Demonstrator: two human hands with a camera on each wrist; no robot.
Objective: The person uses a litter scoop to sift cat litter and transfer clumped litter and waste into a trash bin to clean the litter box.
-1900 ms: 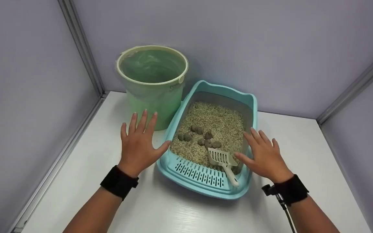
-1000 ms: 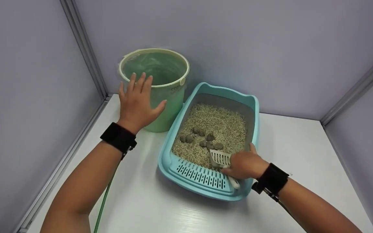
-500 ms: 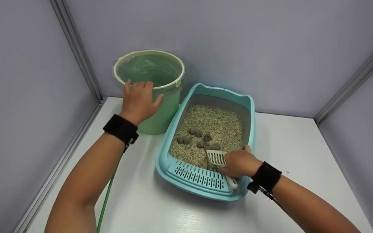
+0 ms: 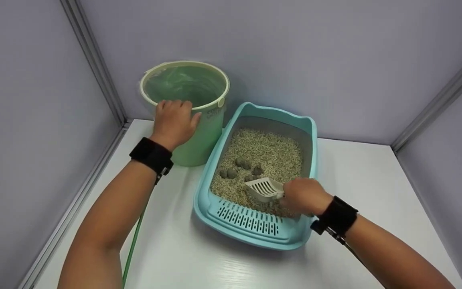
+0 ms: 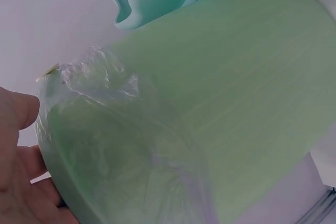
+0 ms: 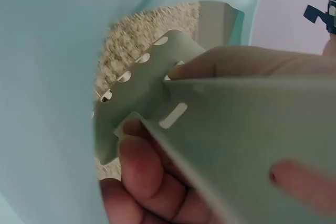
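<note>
At the far left, the left hand (image 4: pixel 173 119) grips the near rim of the green bucket (image 4: pixel 199 136), its fingers (image 4: pixel 171 105) curled over the edge and the thumb pressed against the outer wall. A thin clear plastic liner (image 5: pixel 100 98) is folded over that rim, just ahead of the fingertips in the left wrist view. The bucket stands upright on the white table (image 4: pixel 375 180), touching the left wall of the light blue litter tray (image 4: pixel 207 192).

Inside the tray lies pale granular litter (image 4: pixel 267 148), with several dark grey clumps (image 4: pixel 241 168) gathered just beyond the right hand's fingers. The right hand (image 4: pixel 304 196) is closed around the handle of the off-white slotted scoop (image 4: pixel 264 188), fingers (image 6: pixel 142 166) wrapped beneath it and the thumb on top. The scoop's blade juts out leftward from the knuckles, over the litter at the tray's near end, beside the clumps. The tray's slotted front step (image 4: pixel 251 220) lies just beneath and nearer than that hand.
</note>
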